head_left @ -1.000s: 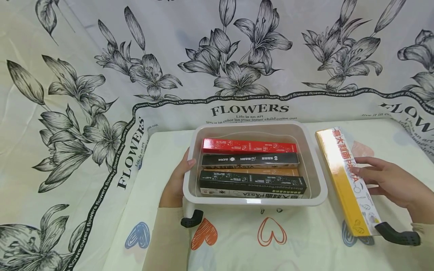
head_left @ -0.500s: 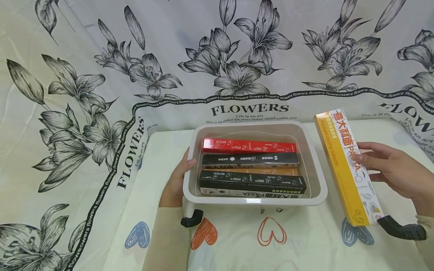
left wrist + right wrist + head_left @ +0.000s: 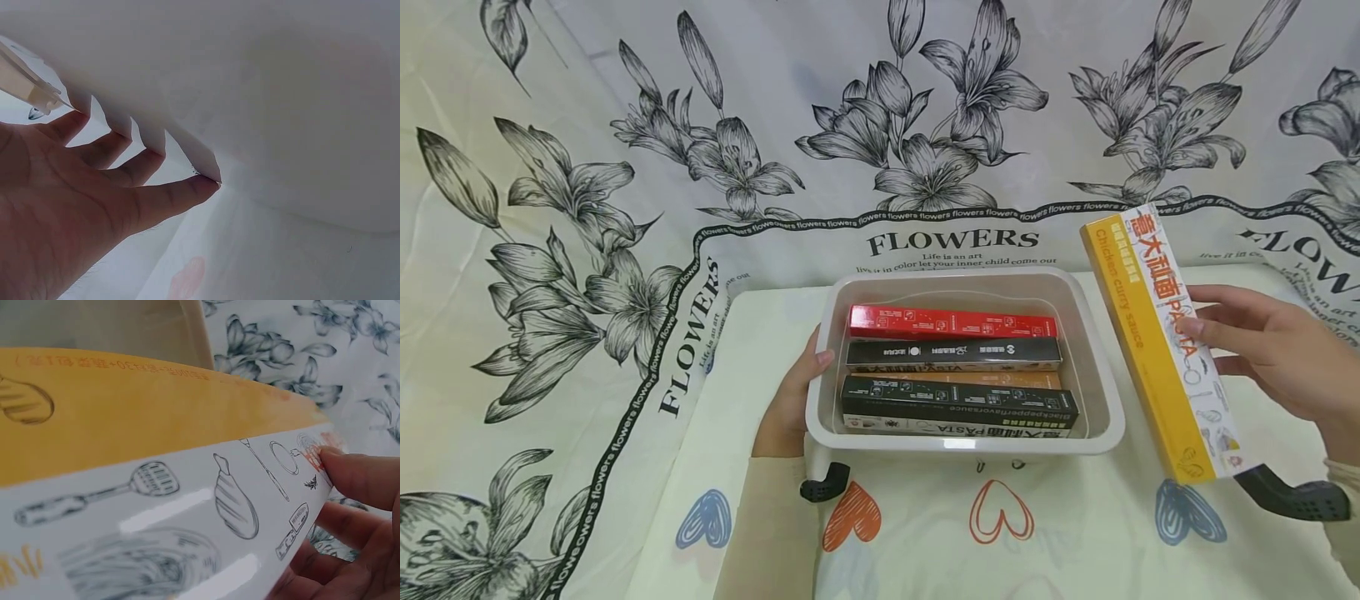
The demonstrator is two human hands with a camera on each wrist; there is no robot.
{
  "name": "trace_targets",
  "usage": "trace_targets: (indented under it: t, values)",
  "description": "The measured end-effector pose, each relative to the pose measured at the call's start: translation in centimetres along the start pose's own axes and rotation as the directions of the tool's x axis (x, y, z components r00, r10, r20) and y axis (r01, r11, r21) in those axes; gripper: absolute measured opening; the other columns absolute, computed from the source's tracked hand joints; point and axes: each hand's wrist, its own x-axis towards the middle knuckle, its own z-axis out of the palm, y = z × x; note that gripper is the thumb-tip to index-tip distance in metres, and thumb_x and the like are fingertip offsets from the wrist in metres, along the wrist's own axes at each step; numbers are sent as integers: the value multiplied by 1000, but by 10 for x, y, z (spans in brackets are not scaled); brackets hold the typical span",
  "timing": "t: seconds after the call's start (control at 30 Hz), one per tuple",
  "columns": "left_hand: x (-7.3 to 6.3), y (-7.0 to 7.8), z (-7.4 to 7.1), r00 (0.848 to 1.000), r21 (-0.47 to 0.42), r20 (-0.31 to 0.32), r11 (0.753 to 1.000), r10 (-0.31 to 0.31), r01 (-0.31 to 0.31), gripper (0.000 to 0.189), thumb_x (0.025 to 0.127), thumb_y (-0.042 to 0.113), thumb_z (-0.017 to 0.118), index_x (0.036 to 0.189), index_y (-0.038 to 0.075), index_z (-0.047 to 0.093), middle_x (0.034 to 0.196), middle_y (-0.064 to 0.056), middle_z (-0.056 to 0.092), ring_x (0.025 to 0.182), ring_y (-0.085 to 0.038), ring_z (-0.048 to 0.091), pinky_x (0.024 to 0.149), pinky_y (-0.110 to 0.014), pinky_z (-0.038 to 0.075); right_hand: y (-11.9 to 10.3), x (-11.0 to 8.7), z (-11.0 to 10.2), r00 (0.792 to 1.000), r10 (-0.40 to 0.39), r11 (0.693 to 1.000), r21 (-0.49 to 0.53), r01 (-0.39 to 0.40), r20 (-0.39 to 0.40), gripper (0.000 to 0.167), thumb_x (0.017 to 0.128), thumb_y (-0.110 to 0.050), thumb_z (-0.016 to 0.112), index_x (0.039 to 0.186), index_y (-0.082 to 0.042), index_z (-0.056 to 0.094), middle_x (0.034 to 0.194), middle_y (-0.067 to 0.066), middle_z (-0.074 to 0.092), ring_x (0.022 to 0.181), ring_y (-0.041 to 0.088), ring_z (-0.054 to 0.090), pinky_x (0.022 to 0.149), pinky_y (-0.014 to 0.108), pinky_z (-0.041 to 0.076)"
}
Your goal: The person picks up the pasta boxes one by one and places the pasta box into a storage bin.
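Note:
My right hand (image 3: 1270,346) pinches a yellow and white pasta box (image 3: 1161,350), thumb on its printed white face and fingers behind its edge. The box is held tilted to the right of a white plastic bin (image 3: 966,444); its label reads chicken curry sauce. In the right wrist view the pasta box (image 3: 125,412) fills much of the frame. My left hand (image 3: 793,396) holds the bin's left side, thumb at the rim. Fingertips of the left hand (image 3: 94,187) press the outer wall in the left wrist view.
Inside the bin lie a red box (image 3: 953,322), a black box (image 3: 953,354), an orange-brown box (image 3: 1030,380) and a dark black pepper pasta box (image 3: 958,402). A pale cloth (image 3: 925,550) with printed hearts covers the table. Behind hangs a flower-printed curtain (image 3: 760,75).
My right hand has raised the pasta box off the cloth, up and toward the back, turning its face more to view. The left hand and the bin have stayed put.

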Motion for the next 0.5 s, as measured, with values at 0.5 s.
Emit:
trace_targets:
  t: [0.5]
  values:
    - [1, -2, -2, 1000, 3, -9, 1000, -7, 7, 82, 97, 29, 41, 174, 18, 16, 169, -21, 26, 149, -50, 24, 111, -85, 17, -47, 0, 2, 987, -161, 987, 16, 161, 22, 54, 110, 2, 60, 159, -19, 54, 127, -11, 69, 96, 17, 71, 74, 29, 62]
